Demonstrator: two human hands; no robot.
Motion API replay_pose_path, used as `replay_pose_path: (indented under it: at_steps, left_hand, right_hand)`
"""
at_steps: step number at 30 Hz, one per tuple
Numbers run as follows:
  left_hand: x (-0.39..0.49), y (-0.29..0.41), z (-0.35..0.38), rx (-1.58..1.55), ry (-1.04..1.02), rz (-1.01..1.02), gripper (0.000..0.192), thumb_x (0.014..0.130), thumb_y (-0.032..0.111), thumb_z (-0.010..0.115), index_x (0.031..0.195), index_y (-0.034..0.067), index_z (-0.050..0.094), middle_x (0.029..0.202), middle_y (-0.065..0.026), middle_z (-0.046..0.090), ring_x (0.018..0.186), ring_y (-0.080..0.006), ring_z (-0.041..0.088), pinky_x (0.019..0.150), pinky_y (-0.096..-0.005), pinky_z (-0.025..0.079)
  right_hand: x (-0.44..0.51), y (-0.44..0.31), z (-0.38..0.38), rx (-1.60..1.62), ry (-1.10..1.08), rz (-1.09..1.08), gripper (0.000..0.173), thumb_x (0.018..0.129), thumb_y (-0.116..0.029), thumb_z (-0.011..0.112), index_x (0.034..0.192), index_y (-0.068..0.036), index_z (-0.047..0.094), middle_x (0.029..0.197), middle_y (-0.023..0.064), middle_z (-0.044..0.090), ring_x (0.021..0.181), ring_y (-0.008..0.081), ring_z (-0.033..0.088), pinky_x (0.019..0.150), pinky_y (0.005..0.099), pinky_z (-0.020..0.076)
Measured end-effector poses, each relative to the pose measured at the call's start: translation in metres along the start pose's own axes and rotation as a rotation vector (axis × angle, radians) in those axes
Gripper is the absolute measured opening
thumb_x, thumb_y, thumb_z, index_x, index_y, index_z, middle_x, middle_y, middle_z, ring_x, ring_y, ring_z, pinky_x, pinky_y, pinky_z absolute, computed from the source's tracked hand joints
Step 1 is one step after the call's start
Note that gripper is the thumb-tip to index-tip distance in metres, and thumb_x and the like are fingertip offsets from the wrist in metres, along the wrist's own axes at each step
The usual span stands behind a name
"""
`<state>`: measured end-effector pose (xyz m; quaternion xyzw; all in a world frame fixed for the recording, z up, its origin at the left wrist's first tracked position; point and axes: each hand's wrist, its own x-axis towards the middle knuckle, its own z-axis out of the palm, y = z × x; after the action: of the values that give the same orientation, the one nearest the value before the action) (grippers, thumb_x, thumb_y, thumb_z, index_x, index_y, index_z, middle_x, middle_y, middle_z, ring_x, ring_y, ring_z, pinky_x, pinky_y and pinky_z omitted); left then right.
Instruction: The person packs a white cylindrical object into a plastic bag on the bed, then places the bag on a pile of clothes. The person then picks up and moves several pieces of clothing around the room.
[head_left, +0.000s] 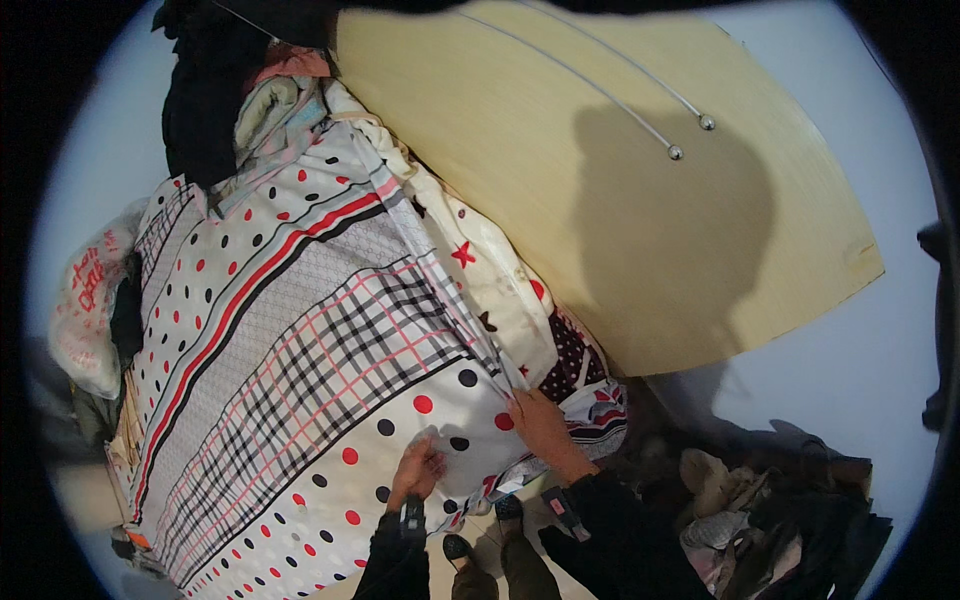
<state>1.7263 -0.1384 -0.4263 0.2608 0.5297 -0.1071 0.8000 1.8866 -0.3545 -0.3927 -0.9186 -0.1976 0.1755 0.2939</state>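
A white patterned bed sheet (375, 315) with dots, plaid and red and black stripes lies over a bed. My right hand (541, 427) grips the sheet's folded edge near the lower right corner. Beneath that edge a cream printed cloth (487, 277) with red stars shows along the side. My left hand (420, 466) is over the dotted part, fingers curled; whether it pinches any cloth cannot be told.
A wooden headboard (510, 150) stands along the upper right. Folded bedding (281, 120) and black cloth (206, 112) lie at the far end. A plastic bag (90, 300) is on the left. A heap of clothes (742, 525) sits at lower right.
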Motion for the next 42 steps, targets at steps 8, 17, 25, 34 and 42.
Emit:
replay_pose_path:
  at_steps: [8, 17, 25, 34, 42]
  left_hand:
    - [0.03, 0.005, 0.022, 0.331, 0.205, 0.046, 0.033, 0.07, 0.025, 0.081, 0.085, 0.007, 0.057, 0.054, -0.0016, 0.045, 0.04, -0.0142, 0.044, 0.034, -0.0308, 0.033]
    - [0.048, -0.009, 0.004, 0.275, 0.279, 0.085, 0.033, 0.07, 0.023, 0.08, 0.079, 0.005, 0.053, 0.055, -0.0034, 0.047, 0.038, -0.0147, 0.043, 0.033, -0.0302, 0.035]
    - [0.039, 0.0, 0.007, 0.34, 0.158, 0.009, 0.029, 0.076, 0.025, 0.076, 0.088, 0.007, 0.056, 0.062, -0.0014, 0.046, 0.048, -0.0137, 0.044, 0.043, -0.0304, 0.041]
    - [0.033, 0.004, 0.019, 0.318, 0.208, 0.029, 0.03, 0.074, 0.028, 0.077, 0.082, 0.008, 0.057, 0.056, -0.0006, 0.044, 0.043, -0.0131, 0.042, 0.039, -0.0315, 0.04]
    - [0.043, -0.003, 0.01, 0.286, 0.219, 0.06, 0.03, 0.074, 0.031, 0.076, 0.079, 0.008, 0.058, 0.055, -0.0015, 0.048, 0.039, -0.0137, 0.043, 0.036, -0.0314, 0.039]
  right_hand:
    - [0.033, 0.066, -0.045, -0.202, 0.326, 0.298, 0.03, 0.085, -0.021, 0.06, 0.106, -0.002, 0.052, 0.094, 0.0223, 0.061, 0.09, 0.0408, 0.06, 0.078, 0.0471, 0.0499]
    - [0.029, 0.086, -0.067, -0.335, 0.483, 0.476, 0.043, 0.08, -0.018, 0.065, 0.116, -0.005, 0.046, 0.087, 0.0223, 0.065, 0.08, 0.0403, 0.064, 0.072, 0.0485, 0.0508]
    - [0.011, 0.066, -0.077, -0.417, 0.166, 0.555, 0.044, 0.081, -0.015, 0.059, 0.122, -0.003, 0.049, 0.106, 0.0245, 0.059, 0.092, 0.041, 0.06, 0.078, 0.049, 0.0483]
    - [0.049, 0.051, -0.04, -0.341, 0.251, 0.103, 0.046, 0.086, -0.017, 0.053, 0.128, 0.002, 0.046, 0.131, 0.0228, 0.047, 0.121, 0.0349, 0.045, 0.102, 0.0423, 0.0365]
    - [0.05, 0.065, -0.031, -0.3, 0.302, 0.214, 0.049, 0.087, -0.019, 0.053, 0.126, 0.008, 0.044, 0.132, 0.0232, 0.045, 0.124, 0.0371, 0.041, 0.103, 0.0451, 0.0339]
